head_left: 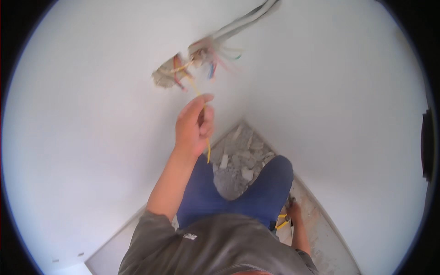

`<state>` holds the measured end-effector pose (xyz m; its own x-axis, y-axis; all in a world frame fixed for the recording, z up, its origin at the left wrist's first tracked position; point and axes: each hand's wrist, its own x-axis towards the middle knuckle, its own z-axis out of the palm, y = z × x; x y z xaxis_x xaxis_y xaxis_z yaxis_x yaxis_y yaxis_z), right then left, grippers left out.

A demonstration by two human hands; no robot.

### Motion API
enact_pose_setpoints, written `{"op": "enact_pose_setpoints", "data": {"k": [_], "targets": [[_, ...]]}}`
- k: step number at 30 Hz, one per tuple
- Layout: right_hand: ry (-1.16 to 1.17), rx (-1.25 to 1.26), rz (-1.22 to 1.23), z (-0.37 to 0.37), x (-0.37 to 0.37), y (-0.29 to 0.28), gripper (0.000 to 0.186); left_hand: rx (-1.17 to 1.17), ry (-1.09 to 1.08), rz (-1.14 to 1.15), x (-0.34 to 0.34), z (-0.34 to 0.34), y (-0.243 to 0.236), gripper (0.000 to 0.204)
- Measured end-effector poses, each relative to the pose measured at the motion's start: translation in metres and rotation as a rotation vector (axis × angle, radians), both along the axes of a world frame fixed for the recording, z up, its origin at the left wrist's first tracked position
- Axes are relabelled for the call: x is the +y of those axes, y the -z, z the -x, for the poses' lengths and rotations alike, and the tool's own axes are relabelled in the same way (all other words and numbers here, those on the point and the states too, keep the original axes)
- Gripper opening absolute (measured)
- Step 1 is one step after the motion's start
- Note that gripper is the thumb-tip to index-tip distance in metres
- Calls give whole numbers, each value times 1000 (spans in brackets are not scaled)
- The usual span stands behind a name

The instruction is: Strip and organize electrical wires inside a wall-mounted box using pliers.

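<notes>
My left hand (195, 126) is closed around a thin yellow wire (208, 151), which runs up to the left rough opening (161, 77) in the white wall. Red and pale wires hang from that opening. Beside it a second opening (199, 51) has blurred red, blue and green wires (212, 68). A grey and white conduit or cable (243, 23) leads up to the right from it. Low at the right, beside my thigh, my right hand (293, 211) has curled fingers at a dark object and a yellow-handled tool (282, 223); what it grips is too small to tell.
Two white walls (353, 114) meet in a corner ahead. Broken grey rubble and dust (240, 146) lie on the floor there, between my knees. A skirting edge (321, 206) runs along the right wall. A dark object (426, 144) shows at the far right rim.
</notes>
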<state>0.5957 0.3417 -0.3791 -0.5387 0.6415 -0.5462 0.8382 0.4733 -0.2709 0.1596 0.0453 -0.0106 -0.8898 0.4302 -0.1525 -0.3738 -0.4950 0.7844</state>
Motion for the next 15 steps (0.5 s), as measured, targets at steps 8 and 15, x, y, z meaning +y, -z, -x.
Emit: {"op": "enact_pose_setpoints", "data": {"k": [8,15], "targets": [[-470,-65,95,5,-52,114,42,36,-45,-69,0,31,7,31],[-296,63,202,90,-42,110,56,31,-10,-125,0,88,22,38]]}}
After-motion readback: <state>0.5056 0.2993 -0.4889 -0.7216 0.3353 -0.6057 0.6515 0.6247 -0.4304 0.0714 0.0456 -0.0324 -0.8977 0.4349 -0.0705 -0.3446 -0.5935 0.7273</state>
